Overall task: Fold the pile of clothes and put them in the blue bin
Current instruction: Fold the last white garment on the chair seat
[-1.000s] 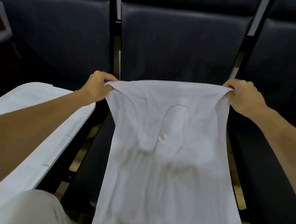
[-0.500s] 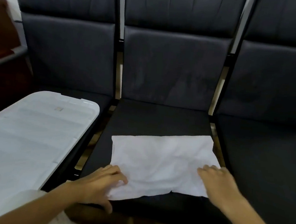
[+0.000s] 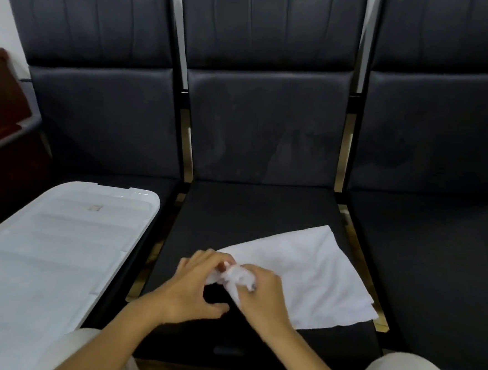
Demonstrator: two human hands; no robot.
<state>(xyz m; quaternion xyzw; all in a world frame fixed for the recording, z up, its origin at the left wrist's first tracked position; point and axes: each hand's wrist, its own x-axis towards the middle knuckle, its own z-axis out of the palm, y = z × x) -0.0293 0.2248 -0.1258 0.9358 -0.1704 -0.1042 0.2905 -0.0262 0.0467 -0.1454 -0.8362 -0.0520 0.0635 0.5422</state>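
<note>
Left hand (image 3: 194, 285) and right hand (image 3: 261, 296) pinch bunched white garment (image 3: 312, 270).

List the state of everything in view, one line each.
white garment: partly folded, flat on the middle seat, left corner bunched up.
left hand: pinches the bunched corner.
right hand: grips the bunched corner.
white lid: lies flat on the left seat.
middle seat: bears the garment.
</note>
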